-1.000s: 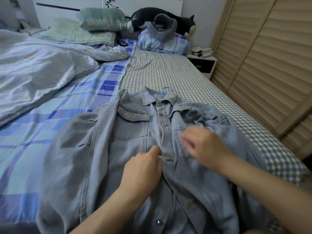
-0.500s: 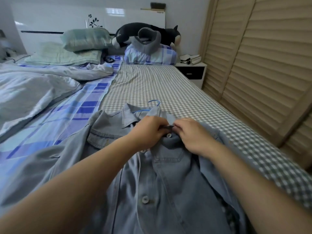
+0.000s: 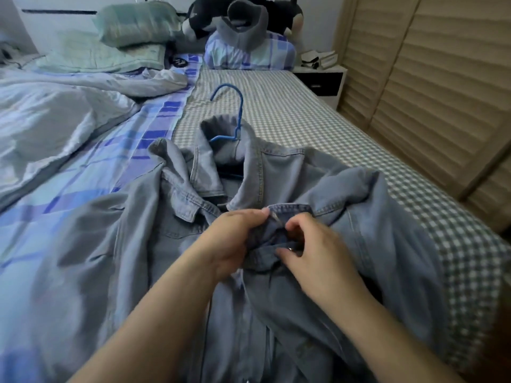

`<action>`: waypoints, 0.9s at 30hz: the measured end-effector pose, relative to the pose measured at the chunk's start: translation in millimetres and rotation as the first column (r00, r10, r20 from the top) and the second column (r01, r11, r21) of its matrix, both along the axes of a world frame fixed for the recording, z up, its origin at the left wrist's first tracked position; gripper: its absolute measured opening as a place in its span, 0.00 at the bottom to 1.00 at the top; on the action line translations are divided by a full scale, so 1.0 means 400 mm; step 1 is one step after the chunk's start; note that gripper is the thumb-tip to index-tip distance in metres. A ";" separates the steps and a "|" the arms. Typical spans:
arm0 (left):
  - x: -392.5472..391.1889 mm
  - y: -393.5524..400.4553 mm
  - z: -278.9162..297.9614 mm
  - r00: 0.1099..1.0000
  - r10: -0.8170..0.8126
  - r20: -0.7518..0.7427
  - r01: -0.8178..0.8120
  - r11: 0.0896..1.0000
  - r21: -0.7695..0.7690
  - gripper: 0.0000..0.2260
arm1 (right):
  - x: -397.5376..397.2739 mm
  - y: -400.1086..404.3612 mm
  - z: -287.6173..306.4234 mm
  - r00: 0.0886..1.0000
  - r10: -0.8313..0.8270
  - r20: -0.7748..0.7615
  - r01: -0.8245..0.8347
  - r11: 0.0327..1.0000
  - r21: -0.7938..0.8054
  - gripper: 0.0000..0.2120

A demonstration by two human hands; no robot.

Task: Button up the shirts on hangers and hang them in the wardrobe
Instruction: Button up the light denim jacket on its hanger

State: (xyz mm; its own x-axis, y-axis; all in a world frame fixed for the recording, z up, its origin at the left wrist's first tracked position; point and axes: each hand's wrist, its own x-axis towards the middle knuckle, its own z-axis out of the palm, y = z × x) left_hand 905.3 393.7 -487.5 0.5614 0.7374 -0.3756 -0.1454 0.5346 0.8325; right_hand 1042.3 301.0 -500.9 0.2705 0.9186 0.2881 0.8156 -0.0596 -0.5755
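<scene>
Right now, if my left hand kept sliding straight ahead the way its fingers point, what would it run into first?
Probably the upturned collar of the light blue denim shirt that the left hand grips; beyond it the blue wire hanger. Depth is unclear.

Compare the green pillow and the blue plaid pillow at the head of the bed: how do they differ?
The green pillow is pale green and rests tilted on folded green bedding; the blue plaid pillow is blue-checked and lies on the gingham sheet. A grey garment lies over the plaid pillow; nothing covers the green one. Both are at the headboard end.
</scene>
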 end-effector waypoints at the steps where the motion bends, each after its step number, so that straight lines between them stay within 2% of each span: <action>1: -0.002 -0.001 0.000 0.999 -0.022 0.026 0.022 1.000 -0.018 0.15 | -0.008 -0.017 -0.002 0.998 0.011 0.063 -0.011 1.000 0.001 0.16; 3: -0.002 -0.008 -0.002 0.999 -0.010 0.032 0.010 1.000 -0.006 0.15 | -0.019 -0.043 -0.019 0.982 0.013 0.189 -0.017 1.000 0.018 0.17; 7: -0.008 -0.010 -0.011 0.998 0.021 0.051 -0.021 1.000 0.010 0.17 | -0.022 -0.043 -0.036 0.959 0.017 0.283 -0.026 0.999 0.025 0.17; 9: -0.017 -0.003 -0.011 0.998 -0.015 0.059 0.014 1.000 0.013 0.17 | -0.017 -0.043 -0.035 0.975 0.025 0.223 -0.038 0.998 0.055 0.18; 11: -0.026 -0.001 -0.004 0.999 -0.036 0.033 0.035 0.999 0.029 0.13 | 0.003 -0.042 -0.040 0.985 0.049 0.167 -0.062 0.995 0.075 0.19; 15: -0.035 0.009 0.002 0.993 -0.098 0.070 0.097 0.995 0.016 0.12 | 0.046 -0.029 -0.034 0.943 0.144 0.299 -0.173 0.982 0.071 0.18; 18: -0.034 0.018 0.005 0.986 -0.135 0.098 0.136 0.991 -0.005 0.14 | 0.056 -0.005 -0.033 0.925 0.155 0.348 -0.213 0.968 0.134 0.13; 23: -0.018 0.026 -0.001 0.992 -0.055 0.115 0.057 0.998 -0.010 0.16 | 0.070 0.013 -0.012 0.953 0.191 0.236 -0.255 0.926 0.279 0.03; 27: 0.001 0.018 -0.008 0.999 -0.011 0.048 0.007 0.998 0.068 0.07 | 0.055 0.022 -0.021 0.918 0.306 0.251 -0.361 0.907 0.216 0.14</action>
